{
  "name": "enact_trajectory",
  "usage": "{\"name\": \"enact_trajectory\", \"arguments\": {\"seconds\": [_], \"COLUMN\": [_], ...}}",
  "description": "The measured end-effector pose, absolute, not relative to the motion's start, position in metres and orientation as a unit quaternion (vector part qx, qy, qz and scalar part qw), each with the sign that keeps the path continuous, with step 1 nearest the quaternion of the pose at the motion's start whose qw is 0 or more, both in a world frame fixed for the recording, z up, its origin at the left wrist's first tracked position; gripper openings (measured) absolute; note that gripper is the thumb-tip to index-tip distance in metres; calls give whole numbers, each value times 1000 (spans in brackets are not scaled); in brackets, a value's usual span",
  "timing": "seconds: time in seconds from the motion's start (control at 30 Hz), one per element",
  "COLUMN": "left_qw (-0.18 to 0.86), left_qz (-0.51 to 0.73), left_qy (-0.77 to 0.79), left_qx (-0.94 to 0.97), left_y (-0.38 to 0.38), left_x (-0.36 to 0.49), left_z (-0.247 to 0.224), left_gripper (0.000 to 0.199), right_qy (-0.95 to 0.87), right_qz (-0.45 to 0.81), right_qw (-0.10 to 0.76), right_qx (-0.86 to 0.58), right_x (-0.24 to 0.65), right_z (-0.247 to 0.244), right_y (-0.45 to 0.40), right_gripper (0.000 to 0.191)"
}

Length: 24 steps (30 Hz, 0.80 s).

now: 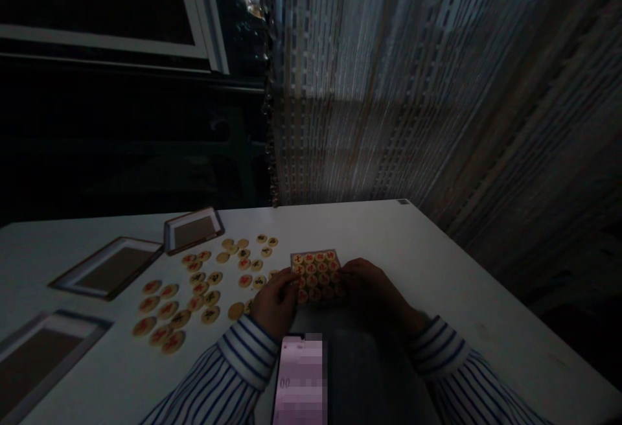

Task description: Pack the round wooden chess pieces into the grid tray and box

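A small box (313, 252) filled with rows of round Chinese chess pieces (311, 280) with red characters rests on the white table in front of me. On its left side, my left hand (275, 303) has its fingers bent at the box's edge. My right hand (373, 287) closes on the opposite edge, its fingertips touching the box's right side. Loose Chinese chess pieces (199, 287), some red-lettered, some black-lettered and some blank side up, lie scattered left of my left hand, which hides a few of them.
Three open trays or box parts, a far one (194, 231), a middle one (119, 269) and a near one (34, 360), lie on the left of the white table (389, 234). A lit phone (299, 379) is below my hands. A string curtain (350, 88) hangs behind the table.
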<state>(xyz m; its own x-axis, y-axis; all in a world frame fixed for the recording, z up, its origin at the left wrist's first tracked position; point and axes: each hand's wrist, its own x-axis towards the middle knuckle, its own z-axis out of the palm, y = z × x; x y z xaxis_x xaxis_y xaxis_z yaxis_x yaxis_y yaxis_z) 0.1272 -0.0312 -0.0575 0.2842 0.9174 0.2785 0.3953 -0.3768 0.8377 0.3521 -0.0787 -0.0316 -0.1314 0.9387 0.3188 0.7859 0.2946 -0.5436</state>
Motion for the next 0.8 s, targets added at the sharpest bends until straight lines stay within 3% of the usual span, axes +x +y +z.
{"name": "enact_trajectory", "arguments": {"seconds": [0.5, 0.8], "left_qw": [314, 310], "left_qz": [382, 402], "left_qy": [449, 430], "left_qx": [744, 746], "left_y": [-31, -29], "left_x": [128, 127], "left_z": [-57, -63], "left_gripper": [30, 23], "right_qy": [-747, -748], "right_qz": [107, 101], "right_qw": [314, 303], "right_qx": [-576, -581], "right_x": [350, 351], "right_z": [-31, -31], "right_y": [-80, -78], "right_gripper": [19, 16]}}
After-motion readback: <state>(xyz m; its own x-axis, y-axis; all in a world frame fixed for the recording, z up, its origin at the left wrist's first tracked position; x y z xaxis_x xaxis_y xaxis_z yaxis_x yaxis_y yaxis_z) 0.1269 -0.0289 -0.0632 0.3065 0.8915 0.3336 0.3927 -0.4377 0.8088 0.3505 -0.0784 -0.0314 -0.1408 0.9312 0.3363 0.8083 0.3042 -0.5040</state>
